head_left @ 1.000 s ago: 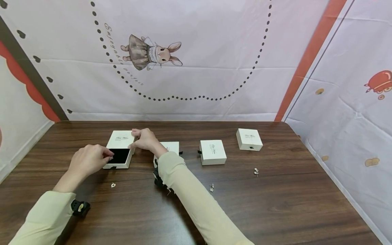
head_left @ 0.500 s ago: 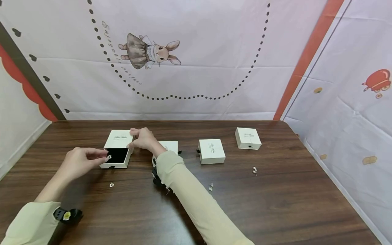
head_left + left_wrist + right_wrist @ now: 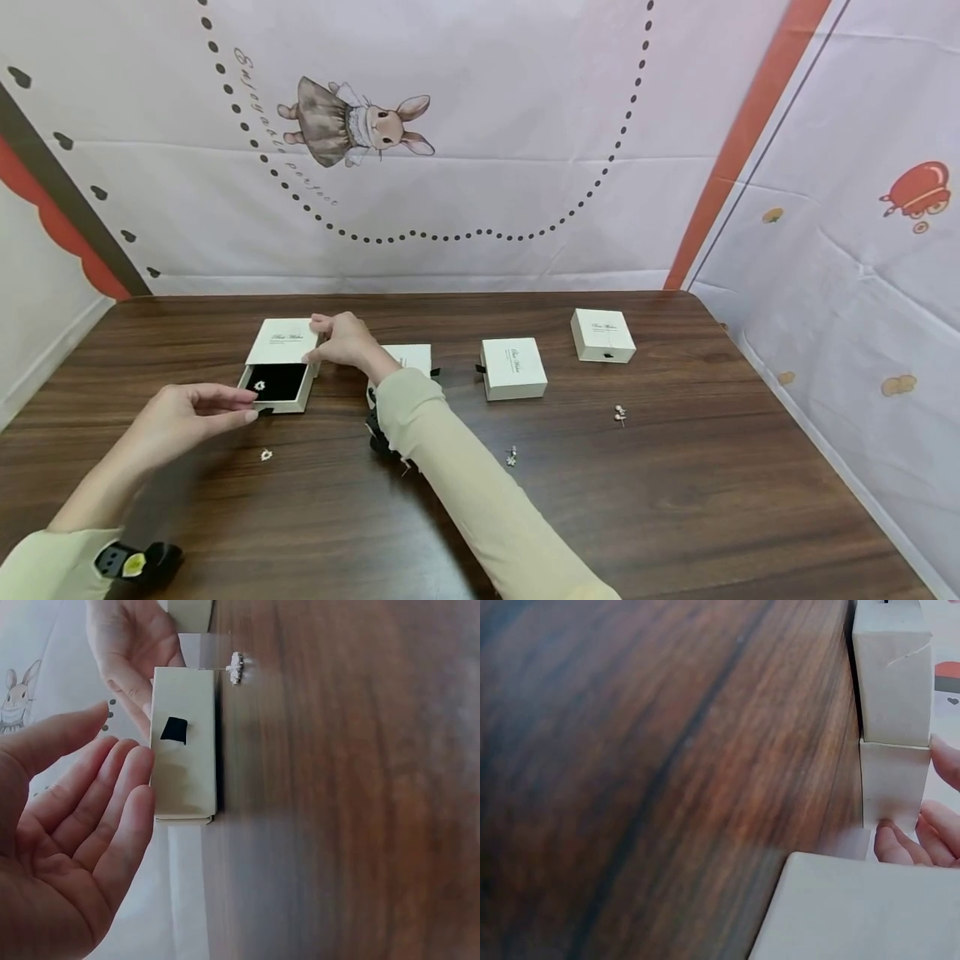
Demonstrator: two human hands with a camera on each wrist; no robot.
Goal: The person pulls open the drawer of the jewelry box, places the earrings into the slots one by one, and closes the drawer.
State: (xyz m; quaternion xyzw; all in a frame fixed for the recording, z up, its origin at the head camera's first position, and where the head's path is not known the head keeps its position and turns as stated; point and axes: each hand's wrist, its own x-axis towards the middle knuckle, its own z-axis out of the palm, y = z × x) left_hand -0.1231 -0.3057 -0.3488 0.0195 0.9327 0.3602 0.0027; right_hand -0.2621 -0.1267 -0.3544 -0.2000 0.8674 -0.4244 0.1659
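At the left stands a white jewelry box (image 3: pixel 287 337), its drawer (image 3: pixel 302 393) pulled out toward me and lined in black. A small flower-shaped earring (image 3: pixel 259 386) lies on the lining, left of centre. My right hand (image 3: pixel 348 343) grips the box's sleeve at its right side, thumb near the front and fingers at the back. Just in front of the drawer is my left hand (image 3: pixel 180 417), palm facing it, fingers extended and holding nothing. In the left wrist view these fingers overlap the edge of the drawer front (image 3: pixel 184 772). A matching earring (image 3: pixel 266 455) rests on the table before the box.
Three more white boxes stand rightward: one box (image 3: pixel 408 357) partly behind my right forearm, a middle box (image 3: pixel 514 368) and a far-right box (image 3: pixel 603 335). Earrings (image 3: pixel 512 456) and pearl-like earrings (image 3: pixel 620 415) lie on the wooden table (image 3: pixel 675 492) in front.
The left hand has let go of the earring, now lying in the drawer, and drawn back toward me with its fingers straightened. The right hand stays on the box.
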